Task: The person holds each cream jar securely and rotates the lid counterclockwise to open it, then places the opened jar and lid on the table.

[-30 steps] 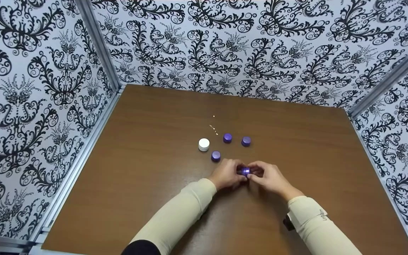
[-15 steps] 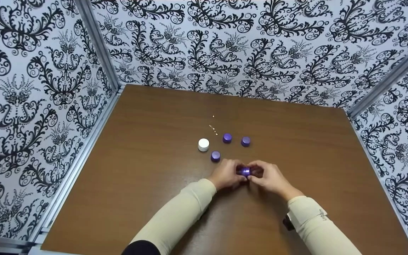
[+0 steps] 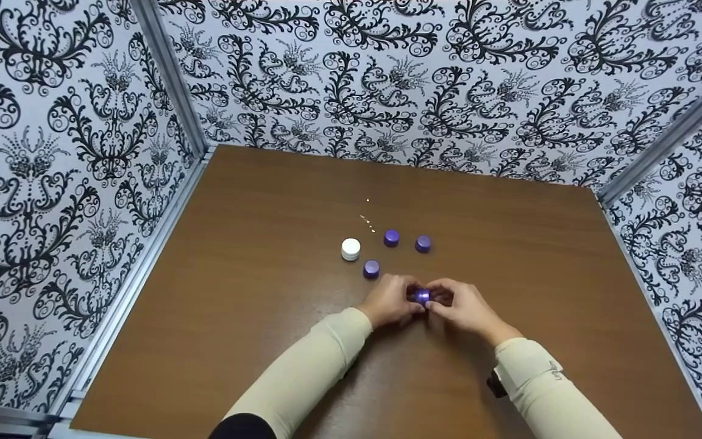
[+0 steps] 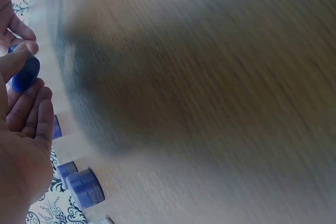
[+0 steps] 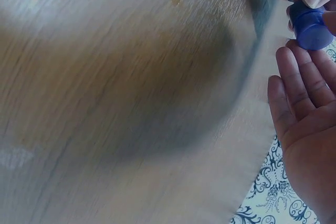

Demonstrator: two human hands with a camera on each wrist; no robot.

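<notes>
A small purple jar (image 3: 422,296) is between my two hands over the front half of the table. My left hand (image 3: 392,300) grips it from the left, and in the left wrist view that thumb lies across the jar (image 4: 26,74). From the right, my right hand (image 3: 462,306) pinches the same jar. In the right wrist view the jar (image 5: 314,31) is tipped on its side, its other fingers spread below. Part of it is hidden behind the fingers.
Behind the hands on the brown table (image 3: 253,244) stand more purple jars (image 3: 371,269), (image 3: 391,238), (image 3: 423,244). Left of them is a white jar (image 3: 350,249). Pale specks (image 3: 367,222) lie further back. Patterned walls (image 3: 387,91) enclose the back and sides.
</notes>
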